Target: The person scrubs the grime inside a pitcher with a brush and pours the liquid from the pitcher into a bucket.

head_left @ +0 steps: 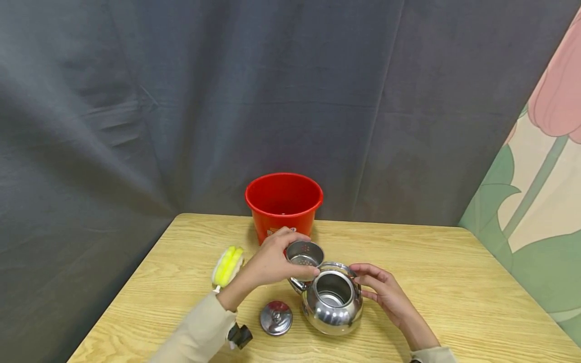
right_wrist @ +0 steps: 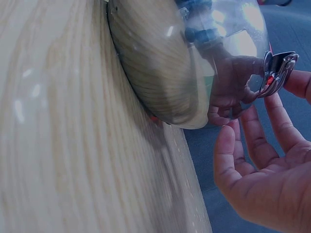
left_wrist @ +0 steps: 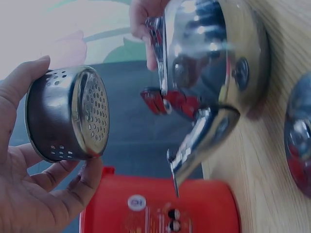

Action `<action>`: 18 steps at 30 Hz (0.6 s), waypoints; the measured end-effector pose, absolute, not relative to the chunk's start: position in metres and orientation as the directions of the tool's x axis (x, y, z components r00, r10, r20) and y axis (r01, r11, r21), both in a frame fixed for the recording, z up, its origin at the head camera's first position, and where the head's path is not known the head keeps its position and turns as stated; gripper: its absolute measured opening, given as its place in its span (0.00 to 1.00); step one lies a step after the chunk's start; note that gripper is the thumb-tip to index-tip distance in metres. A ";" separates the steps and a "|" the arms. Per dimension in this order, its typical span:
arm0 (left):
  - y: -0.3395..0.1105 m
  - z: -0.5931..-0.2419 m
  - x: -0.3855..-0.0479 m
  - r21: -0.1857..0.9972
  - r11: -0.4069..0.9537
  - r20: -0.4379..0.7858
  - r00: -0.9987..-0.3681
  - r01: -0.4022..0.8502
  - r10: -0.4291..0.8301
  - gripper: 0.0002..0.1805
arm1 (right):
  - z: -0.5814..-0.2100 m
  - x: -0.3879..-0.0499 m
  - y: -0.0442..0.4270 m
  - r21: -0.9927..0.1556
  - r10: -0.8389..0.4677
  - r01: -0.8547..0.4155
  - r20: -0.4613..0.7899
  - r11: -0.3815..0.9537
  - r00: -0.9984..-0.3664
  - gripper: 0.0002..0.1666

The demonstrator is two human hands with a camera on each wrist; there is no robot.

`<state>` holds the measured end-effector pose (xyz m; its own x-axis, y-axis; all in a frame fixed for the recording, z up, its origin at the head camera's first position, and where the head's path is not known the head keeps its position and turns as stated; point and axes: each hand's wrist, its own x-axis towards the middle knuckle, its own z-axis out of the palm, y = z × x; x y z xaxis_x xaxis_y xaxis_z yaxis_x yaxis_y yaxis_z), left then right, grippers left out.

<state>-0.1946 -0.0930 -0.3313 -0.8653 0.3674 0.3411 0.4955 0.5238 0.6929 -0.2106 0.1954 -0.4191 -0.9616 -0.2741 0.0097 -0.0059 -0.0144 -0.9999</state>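
My left hand (head_left: 281, 255) holds a metal strainer cup (left_wrist: 73, 114) by its rim and side, between thumb and fingers. Small holes dot its base and wall. In the head view the cup hangs just left of the mouth of a shiny steel kettle (head_left: 331, 315), which stands lidless on the table. At the kettle's right side, my right hand (head_left: 386, 292) pinches the end of its folded handle between thumb and finger, other fingers near the body. The spout (left_wrist: 204, 145) points toward the red bucket in the left wrist view. A round metal lid (head_left: 276, 318) lies left of the kettle.
Behind the hands stands a red bucket (head_left: 283, 214), near the table's back edge. A yellow and white sponge brush (head_left: 228, 266) lies to the left, partly behind the left forearm. A dark curtain (head_left: 281, 101) hangs beyond the wooden table (head_left: 436, 272).
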 end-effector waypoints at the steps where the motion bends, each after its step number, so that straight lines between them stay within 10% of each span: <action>1: -0.090 -0.331 -0.195 0.693 0.521 0.336 -0.863 0.497 0.377 0.33 | -0.419 -0.211 0.195 -1.000 -0.276 -0.006 0.010 -0.015 -0.961 0.22; 18: -0.052 -0.333 -0.192 0.661 0.552 0.245 -0.841 0.509 0.483 0.35 | -0.417 -0.210 0.193 -1.000 -0.282 0.020 -0.017 -0.005 -0.959 0.19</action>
